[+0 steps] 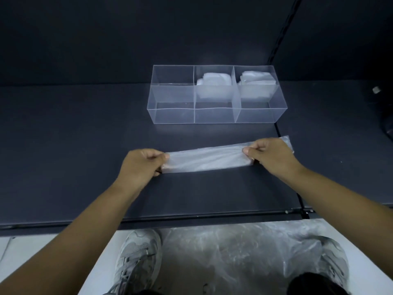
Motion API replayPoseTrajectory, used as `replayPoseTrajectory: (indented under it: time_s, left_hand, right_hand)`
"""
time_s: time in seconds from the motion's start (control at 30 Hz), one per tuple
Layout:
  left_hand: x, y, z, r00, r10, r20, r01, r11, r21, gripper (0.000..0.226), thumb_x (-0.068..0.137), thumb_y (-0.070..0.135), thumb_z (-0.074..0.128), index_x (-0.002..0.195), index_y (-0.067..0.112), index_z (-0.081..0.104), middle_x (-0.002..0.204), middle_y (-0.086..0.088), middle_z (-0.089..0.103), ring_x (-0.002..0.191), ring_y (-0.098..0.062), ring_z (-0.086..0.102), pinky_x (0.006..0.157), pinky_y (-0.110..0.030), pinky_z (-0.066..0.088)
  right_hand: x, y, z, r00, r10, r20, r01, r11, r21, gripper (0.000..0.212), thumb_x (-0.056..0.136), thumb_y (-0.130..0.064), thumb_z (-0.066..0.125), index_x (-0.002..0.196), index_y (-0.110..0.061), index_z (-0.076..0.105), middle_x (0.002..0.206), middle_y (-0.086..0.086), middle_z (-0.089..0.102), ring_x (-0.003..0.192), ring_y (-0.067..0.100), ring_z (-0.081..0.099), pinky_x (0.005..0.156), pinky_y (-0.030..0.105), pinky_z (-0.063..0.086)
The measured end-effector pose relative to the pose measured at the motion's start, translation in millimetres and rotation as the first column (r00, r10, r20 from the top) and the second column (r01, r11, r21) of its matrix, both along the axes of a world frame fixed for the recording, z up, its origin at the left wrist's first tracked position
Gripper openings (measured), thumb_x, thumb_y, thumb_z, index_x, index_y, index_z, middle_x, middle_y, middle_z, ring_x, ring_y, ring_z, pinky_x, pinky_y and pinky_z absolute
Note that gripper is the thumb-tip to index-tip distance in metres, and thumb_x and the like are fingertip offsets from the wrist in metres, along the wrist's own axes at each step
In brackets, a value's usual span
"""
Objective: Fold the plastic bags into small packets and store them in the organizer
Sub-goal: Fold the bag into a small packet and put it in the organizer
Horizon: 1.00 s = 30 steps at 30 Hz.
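Grey sneakers (138,258) and a crumpled sheet of clear plastic (234,252) lie on the pale floor in front of the dark worktop (85,135). A person stretches a plastic bag (206,160), flattened into a long narrow strip, just above or on the worktop's middle. The strip's long axis runs left to right, roughly parallel to the near edge, and its right end is angled slightly toward the far edge. The left hand (140,165) has its grip clamped on the strip's left end, fingers curled over it. The right hand (270,154) pinches near the right end, and a short tail of bag points past it to the right. Toward the far edge stands a clear three-compartment organizer (214,117), its length also left to right. Folded packets fill its middle compartment (213,81) and right compartment (257,80).
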<state>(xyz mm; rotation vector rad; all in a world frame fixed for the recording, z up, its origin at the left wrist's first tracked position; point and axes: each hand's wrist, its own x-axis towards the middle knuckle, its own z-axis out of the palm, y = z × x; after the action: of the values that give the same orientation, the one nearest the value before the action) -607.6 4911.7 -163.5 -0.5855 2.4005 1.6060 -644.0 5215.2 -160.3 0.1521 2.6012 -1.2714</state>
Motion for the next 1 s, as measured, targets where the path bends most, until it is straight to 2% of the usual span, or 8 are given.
replayPoseTrajectory:
  time_s: [0.1, 0.2, 0.37, 0.5, 0.67, 0.77, 0.87, 1.0]
  left_hand:
    - [10, 11, 1, 0.978, -0.014, -0.21, -0.05, 0.954, -0.296, 0.007, 0.088, 0.018, 0.064, 0.085, 0.017, 0.07, 0.069, 0.007, 0.066, 0.069, -0.015, 0.063, 0.069, -0.031, 0.051]
    - [26, 31, 4, 0.805, -0.387, -0.45, -0.025, 0.735, -0.677, 0.021, 0.091, 0.018, 0.053, 0.106, 0.009, 0.065, 0.093, -0.004, 0.06, 0.086, -0.027, 0.056, 0.081, -0.039, 0.046]
    - [42, 58, -9, 0.659, -0.749, -0.069, 0.388, 0.418, -0.822, 0.068, 0.095, 0.05, 0.032, 0.146, 0.006, 0.034, 0.153, -0.011, 0.033, 0.144, -0.029, 0.025, 0.118, -0.043, 0.015]
    - [41, 49, -27, 0.664, -0.732, 0.155, 0.471, 0.247, -0.847, 0.079, 0.085, 0.069, -0.005, 0.146, 0.021, -0.019, 0.16, 0.0, -0.015, 0.145, -0.019, -0.02, 0.119, -0.039, -0.01]
    - [36, 45, -29, 0.664, -0.726, 0.177, 0.476, 0.228, -0.849, 0.082, 0.082, 0.071, -0.009, 0.147, 0.023, -0.018, 0.159, -0.002, -0.016, 0.145, -0.023, -0.019, 0.119, -0.042, -0.008]
    - [34, 44, -29, 0.644, -0.739, 0.195, 0.477, 0.189, -0.858, 0.081, 0.081, 0.072, -0.011, 0.146, 0.025, -0.022, 0.158, -0.003, -0.021, 0.145, -0.024, -0.022, 0.119, -0.042, -0.008]
    - [33, 44, -28, 0.631, -0.756, 0.173, 0.491, 0.217, -0.843, 0.082, 0.082, 0.072, -0.006, 0.148, 0.025, -0.018, 0.159, -0.003, -0.018, 0.145, -0.023, -0.021, 0.119, -0.042, -0.008]
    - [33, 43, -26, 0.622, -0.769, 0.145, 0.483, 0.232, -0.844, 0.083, 0.085, 0.072, -0.001, 0.152, 0.022, -0.003, 0.16, -0.004, -0.009, 0.146, -0.025, -0.014, 0.119, -0.041, -0.007]
  right_hand:
    - [-3, -4, -1, 1.0, -0.011, -0.017, 0.011, 0.999, 0.039, 0.03, 0.087, -0.023, 0.067, 0.059, -0.011, 0.067, 0.061, -0.002, 0.069, 0.064, 0.008, 0.064, 0.069, 0.016, 0.047]
    - [-8, -10, -1, 0.998, -0.019, -0.061, 0.026, 0.993, 0.118, 0.031, 0.087, -0.026, 0.068, 0.061, -0.009, 0.065, 0.064, 0.005, 0.069, 0.065, 0.017, 0.064, 0.067, 0.027, 0.049]
    - [-12, -17, -1, 0.99, 0.05, -0.133, -0.013, 0.964, 0.266, 0.03, 0.09, -0.025, 0.062, 0.062, -0.017, 0.055, 0.058, -0.004, 0.058, 0.056, 0.012, 0.054, 0.054, 0.027, 0.042]
    - [-15, -20, -3, 0.984, 0.099, -0.151, -0.044, 0.943, 0.329, 0.024, 0.094, -0.026, 0.059, 0.072, -0.015, 0.057, 0.06, -0.012, 0.053, 0.062, 0.015, 0.054, 0.06, 0.028, 0.043]
    - [-7, -28, 5, 0.965, 0.136, -0.225, -0.002, 0.86, 0.511, 0.01, 0.091, -0.016, 0.058, 0.098, -0.009, 0.061, 0.087, 0.003, 0.064, 0.087, 0.028, 0.06, 0.075, 0.037, 0.048]
    - [12, -51, 6, 0.825, 0.363, -0.434, -0.034, 0.798, 0.602, 0.038, 0.083, -0.01, 0.062, 0.121, -0.008, 0.059, 0.118, 0.014, 0.057, 0.109, 0.035, 0.052, 0.091, 0.042, 0.039]
    - [35, -79, -6, 0.752, 0.608, -0.253, -0.459, 0.76, 0.46, 0.055, 0.098, -0.03, 0.049, 0.147, -0.008, 0.033, 0.154, 0.009, 0.031, 0.143, 0.022, 0.024, 0.119, 0.034, 0.014]
    - [43, -53, -29, 0.758, 0.652, -0.031, -0.495, 0.605, 0.624, 0.073, 0.097, -0.057, 0.019, 0.153, -0.016, -0.004, 0.161, -0.002, -0.01, 0.145, 0.008, -0.017, 0.117, 0.029, -0.015]
